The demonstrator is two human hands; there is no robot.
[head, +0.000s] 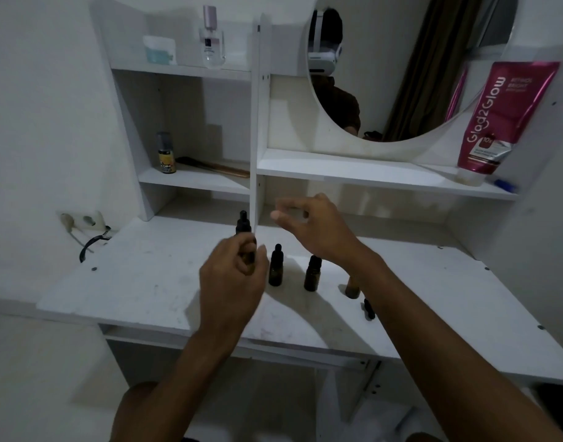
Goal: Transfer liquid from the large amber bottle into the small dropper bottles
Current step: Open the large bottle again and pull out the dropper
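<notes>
While looking down at the white desk (130,282), can see the left hand (230,279) curled round one small dropper bottle (242,224), gripping the body and holding it upright above the desktop, black dropper top poking out over the fingers. Right hand (312,229) up in the air just beside it, touching nothing, fingers loosely bent, thumb and forefinger close together, nothing visible between them, though a bit blurry. Standing on the desk below: second dropper bottle (276,267) with its top on, then a third dark bottle (312,277) near it, then a paler amber bottle (352,290) half hidden behind the right forearm. Loose black dropper cap (369,309) lying just in front of that one. Honestly can't tell which of these counts as the large one. Up on the shelf (337,169): pink tube (497,122) leaning beside a round mirror (401,59).
</notes>
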